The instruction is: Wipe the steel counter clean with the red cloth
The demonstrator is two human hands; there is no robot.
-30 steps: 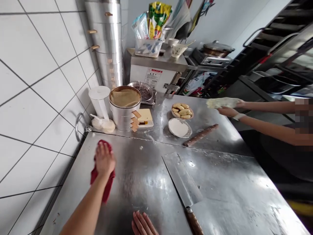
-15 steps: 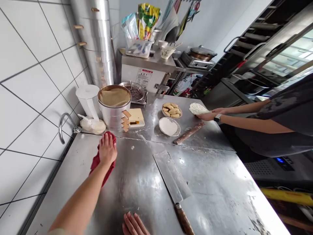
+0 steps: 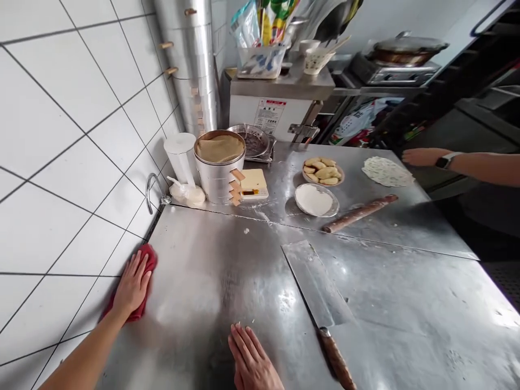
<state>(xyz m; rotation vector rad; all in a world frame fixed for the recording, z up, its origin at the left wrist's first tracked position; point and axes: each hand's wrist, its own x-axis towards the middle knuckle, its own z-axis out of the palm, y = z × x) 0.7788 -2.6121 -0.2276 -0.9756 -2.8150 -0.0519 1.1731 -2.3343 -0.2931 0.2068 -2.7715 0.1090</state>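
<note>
My left hand (image 3: 131,287) presses a crumpled red cloth (image 3: 149,260) at the table's left edge, against the tiled wall. Its fingers reach forward over the cloth, with the thumb apart. Near the front, my right hand (image 3: 254,357) lies flat on the steel table (image 3: 195,271), fingers stretched out and holding nothing. To its right is a cleaver (image 3: 319,287), its wooden handle towards me. A small white crumb (image 3: 246,231) lies beyond my right hand.
Along the back stand a steamer pot (image 3: 219,179), a kitchen scale (image 3: 254,184), a bowl of white powder (image 3: 316,200), a basket of dough pieces (image 3: 324,171) and a rolling pin (image 3: 359,214). At right, a co-worker's hand (image 3: 426,157) is beside a flat speckled dough sheet (image 3: 388,171).
My left hand has slid the red cloth left and towards me, up to the wall. The co-worker's hand has come off the dough sheet, which now lies flat. The view has shifted left.
</note>
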